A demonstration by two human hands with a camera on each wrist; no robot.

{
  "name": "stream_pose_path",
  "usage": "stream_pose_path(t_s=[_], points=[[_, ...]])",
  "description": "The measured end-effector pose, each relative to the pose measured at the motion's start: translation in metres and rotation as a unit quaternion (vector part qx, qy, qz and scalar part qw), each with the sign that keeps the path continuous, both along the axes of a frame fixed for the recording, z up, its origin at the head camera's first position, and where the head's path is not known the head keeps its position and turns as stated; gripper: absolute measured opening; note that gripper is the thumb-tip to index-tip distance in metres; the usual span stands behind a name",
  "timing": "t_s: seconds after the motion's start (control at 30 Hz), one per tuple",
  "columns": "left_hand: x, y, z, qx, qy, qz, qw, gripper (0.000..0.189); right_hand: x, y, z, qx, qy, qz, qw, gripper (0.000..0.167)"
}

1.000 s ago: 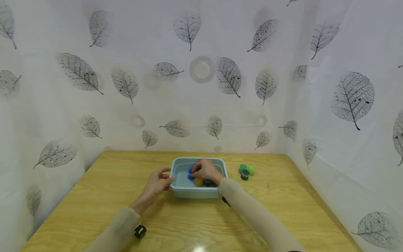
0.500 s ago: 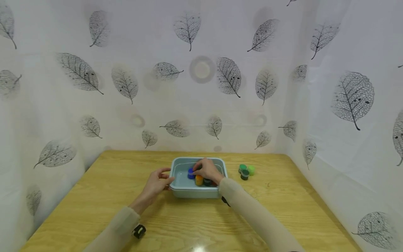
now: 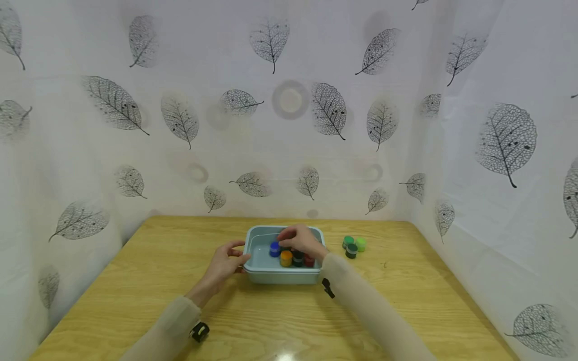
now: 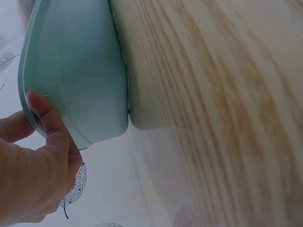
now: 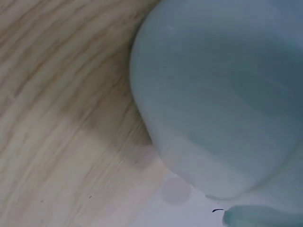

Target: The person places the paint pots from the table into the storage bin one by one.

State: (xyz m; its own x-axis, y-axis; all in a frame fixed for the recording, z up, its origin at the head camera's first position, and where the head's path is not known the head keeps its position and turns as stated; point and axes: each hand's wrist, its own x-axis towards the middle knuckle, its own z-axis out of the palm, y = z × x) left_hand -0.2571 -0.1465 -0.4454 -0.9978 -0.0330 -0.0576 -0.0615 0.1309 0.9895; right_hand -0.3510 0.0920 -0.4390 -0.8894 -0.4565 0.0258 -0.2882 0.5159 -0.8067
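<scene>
A pale blue-green plastic tub stands on the table with several small paint pots in it. My left hand grips its left rim, which runs between thumb and fingers in the left wrist view. Over the tub's right half is my right hand, its fingertips low beside the blue paint pot. A dark pot shows partly beneath those fingers; I cannot tell whether they hold it. Along the near wall sit an orange pot, a black pot and a red pot.
Right of the tub, a green pot, a light green pot and a dark pot stand close together on the wooden table. A white curtain with leaf prints hangs behind and at both sides.
My right hand has shifted slightly right and up from the blue pot, leaving more of that pot and the red one visible. The left hand stays at the rim.
</scene>
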Motion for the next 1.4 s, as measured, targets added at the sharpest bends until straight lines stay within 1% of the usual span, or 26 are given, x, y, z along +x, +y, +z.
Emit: stream_pose_path(t_s=[0.13,0.3,0.47,0.63,0.77,0.9,0.97,1.17,1.4], points=[[0.001,0.000,-0.001,0.001,0.000,-0.001,1.0000,0.050,0.001,0.006,0.006,-0.021,-0.032,0.003,0.9993,0.025],[0.001,0.000,-0.001,0.004,0.001,0.001,1.0000,0.049,0.004,0.013,0.014,-0.048,-0.054,-0.008,0.9974,0.027],[0.002,-0.001,0.001,0.007,0.000,0.004,1.0000,0.049,0.006,0.020,0.014,-0.074,-0.057,-0.020,0.9955,0.031],[0.003,0.000,0.003,0.005,-0.002,0.003,1.0000,0.049,0.012,0.033,0.015,-0.103,-0.057,-0.012,0.9929,0.039],[0.001,0.001,0.001,0.008,-0.004,0.000,1.0000,0.049,0.014,0.045,0.016,-0.118,-0.050,-0.011,0.9917,0.037],[0.000,0.001,-0.002,0.009,-0.003,0.002,1.0000,0.048,0.014,0.058,0.016,-0.128,-0.041,-0.026,0.9906,0.034],[0.000,0.002,-0.002,0.009,0.000,0.002,1.0000,0.048,0.014,0.064,0.016,-0.137,-0.044,-0.036,0.9889,0.032],[0.000,0.002,-0.001,0.010,0.001,0.003,0.9999,0.048,0.015,0.077,0.016,-0.145,-0.043,-0.058,0.9868,0.036],[0.001,0.001,-0.001,0.008,0.001,0.005,1.0000,0.047,0.016,0.089,0.014,-0.153,-0.036,-0.063,0.9855,0.037]])
